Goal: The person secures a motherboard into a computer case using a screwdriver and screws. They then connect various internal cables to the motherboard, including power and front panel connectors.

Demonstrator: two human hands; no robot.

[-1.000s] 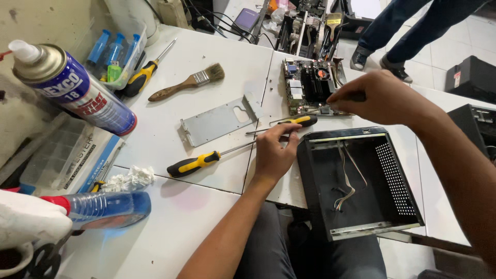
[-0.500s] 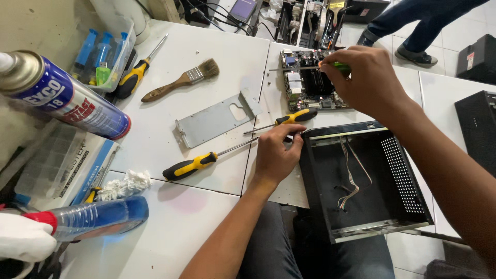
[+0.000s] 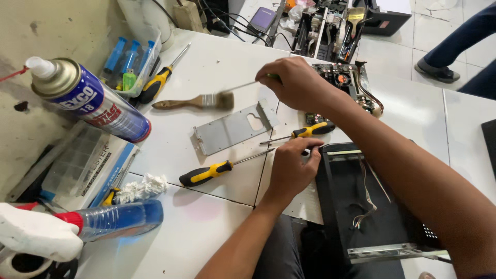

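The right hand [image 3: 297, 82] pinches a thin tool [image 3: 248, 84] above the metal plate [image 3: 232, 127]; the left hand [image 3: 292, 168], fingers curled, steadies the black case [image 3: 356, 206].

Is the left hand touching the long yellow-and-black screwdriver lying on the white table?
Apart. The head view shows the left hand resting beside the screwdriver's shaft tip, bare table between them.

Right hand [image 3: 297, 82] grips a thin tool [image 3: 248, 85]; left hand [image 3: 292, 168] rests on black case [image 3: 361, 206].
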